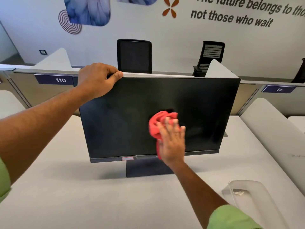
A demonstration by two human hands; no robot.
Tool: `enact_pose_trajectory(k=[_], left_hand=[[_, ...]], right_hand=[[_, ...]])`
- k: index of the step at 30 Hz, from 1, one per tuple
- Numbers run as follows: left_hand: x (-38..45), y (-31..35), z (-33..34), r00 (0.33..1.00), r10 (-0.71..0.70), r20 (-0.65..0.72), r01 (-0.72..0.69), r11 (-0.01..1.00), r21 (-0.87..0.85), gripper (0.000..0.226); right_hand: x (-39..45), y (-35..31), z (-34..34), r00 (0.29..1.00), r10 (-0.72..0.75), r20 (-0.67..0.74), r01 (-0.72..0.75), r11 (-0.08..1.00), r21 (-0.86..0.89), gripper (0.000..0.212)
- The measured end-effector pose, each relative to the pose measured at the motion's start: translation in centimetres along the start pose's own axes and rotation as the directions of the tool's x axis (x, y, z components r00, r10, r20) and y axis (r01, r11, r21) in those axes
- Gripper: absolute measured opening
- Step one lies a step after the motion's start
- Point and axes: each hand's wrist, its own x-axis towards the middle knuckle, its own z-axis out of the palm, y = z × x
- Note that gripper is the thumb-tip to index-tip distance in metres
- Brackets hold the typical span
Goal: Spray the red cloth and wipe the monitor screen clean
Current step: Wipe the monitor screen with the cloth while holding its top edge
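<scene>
- On the pale grey desk stands the monitor, upright on a dark stand and turned a little to the person's left; its screen is dark and unlit.
- At the monitor's top left corner the left hand grips the edge, thumb lying along the front of the top rim, fingers curled over it and hidden behind the panel.
- Low on the screen, right of centre, the right hand presses the red cloth flat against the glass with straight, spread fingers; the fingertips are blurred, so their exact outline is hard to make out.
- Most of the cloth bunches up above and left of the fingers; a strip of it hangs down under the palm to the lower bezel, and how much lies beneath the hand cannot be told.
- A small pink-edged sticker sits on the lower bezel; its print is too small to read.
- At the near right, a clear plastic container rests on the desk, partly hidden by the right forearm and green sleeve; something pale lies inside, unclear what.
- Beyond the partition, labels read 110 and 111, and two black chairs show only their backs.
- Wall lettering is cut off at the top and right edges of the view.
</scene>
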Motion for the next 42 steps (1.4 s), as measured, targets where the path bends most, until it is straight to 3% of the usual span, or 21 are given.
enact_pose_trajectory(k=[2,4,6,8,9,10,15,19,23,25,27,29,31,34,37,40,42], left_hand=[[0.0,-0.1,0.0,1.0,0.005,-0.007,-0.005,1.0,-0.004,0.043],[0.0,-0.1,0.2,1.0,0.007,-0.018,-0.007,1.0,0.007,0.043],[0.1,0.1,0.4,0.999,0.015,-0.03,-0.014,0.999,0.029,0.043],[0.1,0.3,0.5,0.999,0.022,-0.035,-0.02,0.999,0.041,0.044],[0.1,0.2,0.5,0.999,0.02,-0.031,-0.019,0.999,0.037,0.044],[0.1,0.1,0.5,0.999,0.017,-0.029,-0.016,0.999,0.033,0.045],[0.0,-0.3,0.8,0.999,0.021,-0.039,-0.021,1.0,0.019,0.045],[-0.1,-0.3,0.8,0.998,0.029,-0.047,-0.027,0.999,0.028,0.044],[-0.5,-0.9,0.5,0.999,0.025,-0.035,-0.024,0.999,0.032,0.044],[-0.5,-1.1,0.4,0.999,0.029,-0.028,-0.028,0.999,0.035,0.044],[-0.4,-0.9,0.4,0.999,0.039,-0.026,-0.038,0.998,0.045,0.044],[-0.2,-0.4,0.4,0.998,0.057,-0.025,-0.056,0.997,0.051,0.044],[-0.1,0.0,0.4,0.997,0.067,-0.029,-0.065,0.997,0.047,0.045],[-0.3,-0.3,0.4,0.998,0.051,-0.032,-0.05,0.998,0.035,0.045],[-0.5,-0.6,0.3,0.999,0.039,-0.027,-0.038,0.998,0.042,0.045],[-0.4,-0.3,0.3,0.999,0.04,-0.025,-0.038,0.998,0.054,0.045],[-0.3,-0.1,0.4,0.998,0.044,-0.034,-0.042,0.997,0.059,0.045]], right_hand=[[0.1,3.8,-1.5,0.976,0.202,-0.081,-0.201,0.979,0.027,0.069],[0.4,6.9,-2.8,0.881,0.451,-0.141,-0.436,0.891,0.126,0.064],[0.8,9.2,-3.8,0.648,0.743,-0.17,-0.688,0.666,0.288,0.061],[1.0,9.8,-4.1,0.401,0.903,-0.152,-0.815,0.428,0.391,0.061],[1.0,9.3,-4.0,0.357,0.923,-0.146,-0.831,0.385,0.4,0.061],[1.1,8.4,-3.7,0.374,0.915,-0.153,-0.823,0.404,0.4,0.061],[-0.7,0.0,-0.3,0.676,0.731,-0.094,-0.665,0.66,0.35,0.063],[-4.3,-8.0,2.9,0.902,0.423,0.083,-0.431,0.882,0.192,0.067],[-6.3,-8.1,3.3,0.961,0.148,0.233,-0.172,0.981,0.087,0.089],[-6.3,-6.0,2.3,0.964,0.163,0.208,-0.184,0.98,0.082,0.085],[-6.2,-3.3,1.0,0.946,0.297,0.13,-0.307,0.95,0.057,0.077],[-5.9,-0.8,-0.3,0.891,0.448,0.076,-0.452,0.89,0.053,0.074],[-5.2,1.6,-1.6,0.78,0.624,0.042,-0.625,0.774,0.097,0.072],[-3.4,5.1,-3.3,0.523,0.852,-0.028,-0.829,0.516,0.216,0.068],[-2.4,7.5,-4.4,0.296,0.953,-0.068,-0.92,0.304,0.248,0.061],[-2.3,8.8,-5.1,0.192,0.981,-0.03,-0.961,0.195,0.195,0.06],[-2.9,9.4,-5.4,0.186,0.978,0.099,-0.977,0.174,0.12,0.059]])
